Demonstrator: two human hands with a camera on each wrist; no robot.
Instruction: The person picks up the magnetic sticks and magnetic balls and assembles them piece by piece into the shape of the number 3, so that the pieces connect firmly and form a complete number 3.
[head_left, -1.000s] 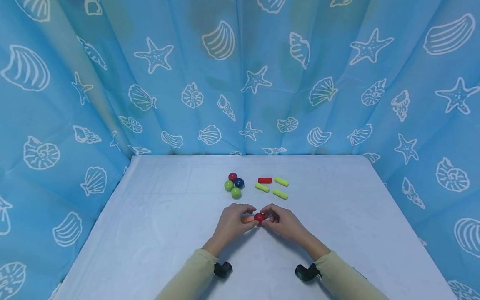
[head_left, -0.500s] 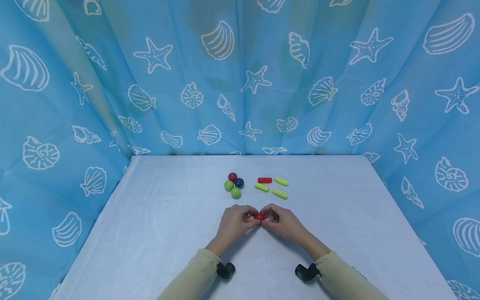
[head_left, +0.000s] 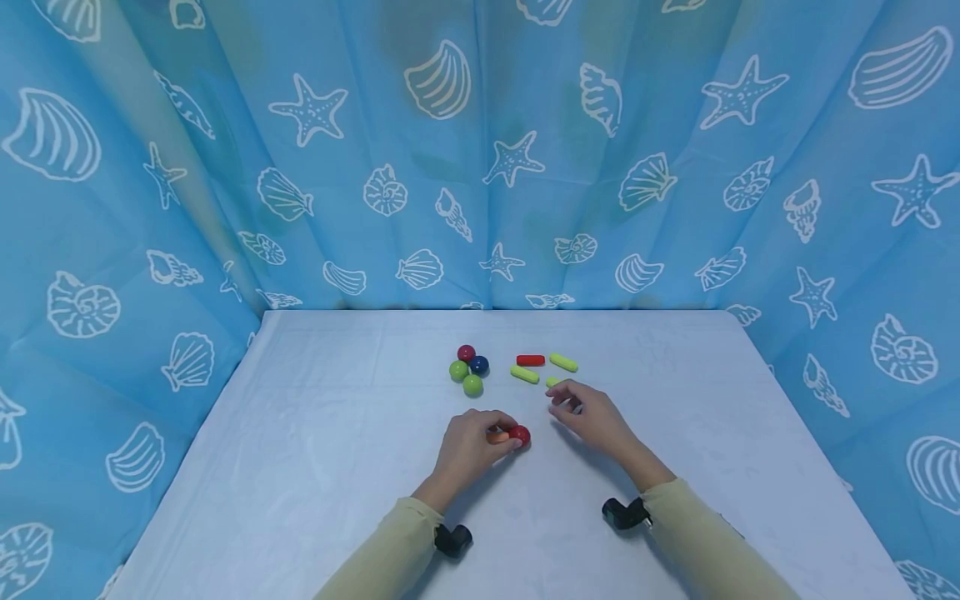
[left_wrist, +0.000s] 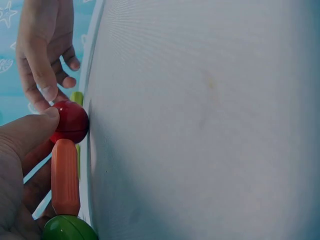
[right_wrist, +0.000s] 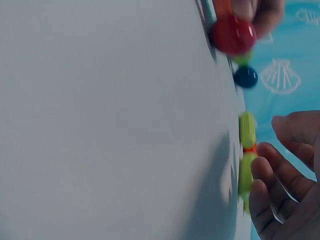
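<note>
My left hand (head_left: pixel 468 443) pinches a red ball (left_wrist: pixel 71 121) between thumb and fingers. The ball joins one end of a ridged orange stick (left_wrist: pixel 65 177), and a green ball (left_wrist: pixel 69 229) sits at the stick's other end, cut off by the left wrist view's lower edge. In the head view the palm hides that green ball. Farther right, my right hand (head_left: pixel 596 417) holds nothing, its fingers loosely bent. Its fingertips are nearest a yellow-green stick (head_left: pixel 553 382), partly covered by the hand; whether they touch it I cannot tell.
Beyond the hands lie a dark red ball (head_left: pixel 467 353), a blue ball (head_left: pixel 479 365) and two green balls. To their right are a red stick (head_left: pixel 530 361) and more yellow-green sticks (head_left: pixel 525 374). A blue shell-patterned curtain (head_left: pixel 450 208) borders the white table (head_left: pixel 337 467).
The right hand has left the red ball and moved away and to the right, toward the yellow-green sticks. The left hand still holds the joined pieces in nearly the same place.
</note>
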